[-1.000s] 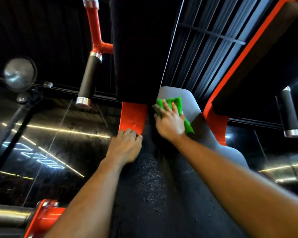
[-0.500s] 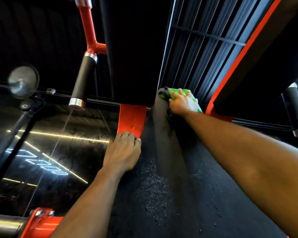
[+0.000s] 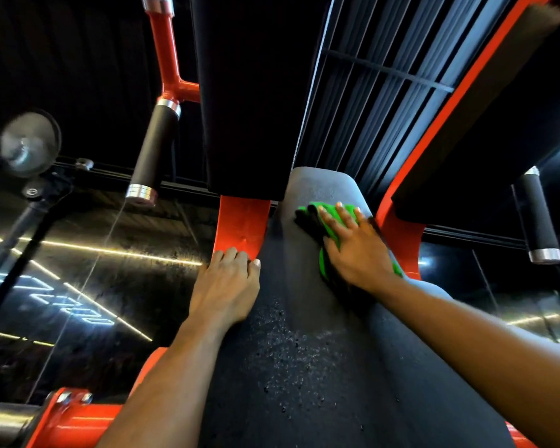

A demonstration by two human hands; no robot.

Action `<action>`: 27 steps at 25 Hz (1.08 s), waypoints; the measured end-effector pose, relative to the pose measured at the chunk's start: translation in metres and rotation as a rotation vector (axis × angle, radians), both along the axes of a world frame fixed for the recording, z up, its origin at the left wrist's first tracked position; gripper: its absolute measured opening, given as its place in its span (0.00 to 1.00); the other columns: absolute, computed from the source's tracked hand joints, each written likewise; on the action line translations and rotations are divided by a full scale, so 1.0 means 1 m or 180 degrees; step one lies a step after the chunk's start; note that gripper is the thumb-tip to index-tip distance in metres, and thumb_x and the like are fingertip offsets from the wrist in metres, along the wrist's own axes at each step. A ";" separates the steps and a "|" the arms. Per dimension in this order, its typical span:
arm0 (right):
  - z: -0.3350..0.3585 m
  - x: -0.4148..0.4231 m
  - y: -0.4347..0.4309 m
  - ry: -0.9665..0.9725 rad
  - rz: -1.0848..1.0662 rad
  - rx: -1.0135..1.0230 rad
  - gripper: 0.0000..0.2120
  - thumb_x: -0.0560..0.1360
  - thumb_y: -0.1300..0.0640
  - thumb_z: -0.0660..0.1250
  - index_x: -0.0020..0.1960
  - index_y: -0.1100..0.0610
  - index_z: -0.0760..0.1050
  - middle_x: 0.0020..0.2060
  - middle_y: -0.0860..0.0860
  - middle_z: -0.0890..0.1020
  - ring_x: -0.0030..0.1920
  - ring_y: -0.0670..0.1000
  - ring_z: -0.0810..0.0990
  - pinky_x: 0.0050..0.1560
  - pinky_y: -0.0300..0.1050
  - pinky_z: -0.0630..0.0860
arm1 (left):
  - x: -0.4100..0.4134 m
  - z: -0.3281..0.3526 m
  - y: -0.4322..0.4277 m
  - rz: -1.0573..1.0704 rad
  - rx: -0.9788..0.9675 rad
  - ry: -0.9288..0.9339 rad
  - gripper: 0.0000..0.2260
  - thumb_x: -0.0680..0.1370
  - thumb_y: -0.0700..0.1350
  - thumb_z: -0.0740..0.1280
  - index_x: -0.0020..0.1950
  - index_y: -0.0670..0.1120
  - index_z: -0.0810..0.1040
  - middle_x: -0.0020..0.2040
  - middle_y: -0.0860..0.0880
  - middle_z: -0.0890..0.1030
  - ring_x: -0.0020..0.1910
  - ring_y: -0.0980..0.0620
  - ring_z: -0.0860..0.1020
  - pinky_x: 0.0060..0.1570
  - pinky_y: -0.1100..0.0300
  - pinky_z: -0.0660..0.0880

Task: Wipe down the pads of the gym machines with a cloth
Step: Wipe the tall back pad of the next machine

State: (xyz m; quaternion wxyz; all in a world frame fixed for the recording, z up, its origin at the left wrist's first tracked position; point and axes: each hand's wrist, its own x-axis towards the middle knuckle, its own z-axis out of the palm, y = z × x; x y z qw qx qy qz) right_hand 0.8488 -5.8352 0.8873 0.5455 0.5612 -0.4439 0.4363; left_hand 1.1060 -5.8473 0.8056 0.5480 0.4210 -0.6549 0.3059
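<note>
A: Two hands, one cloth, one long pad on the sheet. Progress?
B: Part done, by my reckoning. Spray droplets bead the pad's middle, unwiped. Upper end, where the cloth lies, looks duller and drier. The lower stretch and the black upright pad above are left to do, I judge.
A: Right hand?
B: Fingers straight and spread, palm pressed flat on the green microfibre cloth. Cloth lies bunched on the pad's upper end, near the red frame.
A: Left hand?
B: No cloth in it. Fingers curled over the pad's left edge, touching the foot of the red bracket, likely bracing
</note>
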 end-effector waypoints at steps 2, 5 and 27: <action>0.046 0.011 -0.001 -0.0542 0.0248 0.0041 0.30 0.78 0.41 0.52 0.80 0.39 0.56 0.80 0.54 0.61 0.79 0.61 0.57 0.78 0.58 0.56 | 0.000 -0.002 -0.002 -0.0038 -0.0022 0.0042 0.22 0.82 0.55 0.43 0.57 0.49 0.74 0.57 0.51 0.73 0.58 0.48 0.70 0.60 0.50 0.69; 0.063 0.043 -0.004 -0.1334 0.0552 0.0061 0.27 0.80 0.44 0.57 0.79 0.38 0.58 0.81 0.50 0.58 0.79 0.62 0.55 0.76 0.63 0.56 | 0.001 -0.003 -0.002 -0.0091 -0.0098 0.0099 0.17 0.84 0.53 0.49 0.57 0.49 0.75 0.57 0.51 0.74 0.58 0.49 0.70 0.61 0.51 0.68; 0.020 0.019 -0.002 -0.1102 0.0224 0.0098 0.26 0.82 0.42 0.55 0.80 0.38 0.56 0.81 0.51 0.55 0.80 0.62 0.50 0.78 0.61 0.51 | -0.005 -0.004 0.010 0.0258 0.0220 0.0050 0.21 0.85 0.57 0.48 0.65 0.46 0.71 0.63 0.47 0.72 0.64 0.46 0.69 0.64 0.47 0.68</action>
